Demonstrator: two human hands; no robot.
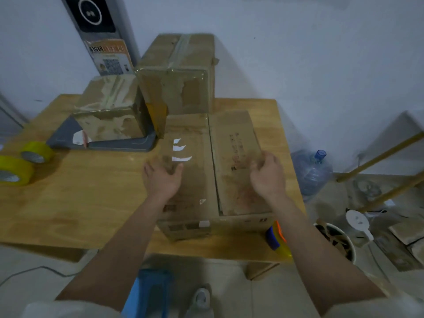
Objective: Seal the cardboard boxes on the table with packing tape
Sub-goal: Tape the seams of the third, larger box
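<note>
Wooden table [91, 203] | untaped box [213, 171] under both hands | left hand [163, 177], right hand [267, 173] apart, fingers spread, gripping nothing

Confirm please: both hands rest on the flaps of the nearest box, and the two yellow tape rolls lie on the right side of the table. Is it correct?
Not quite. The head view shows the two yellow tape rolls on the left side of the table, not the right. The left hand and right hand are indeed on the flaps of the nearest box.
</note>
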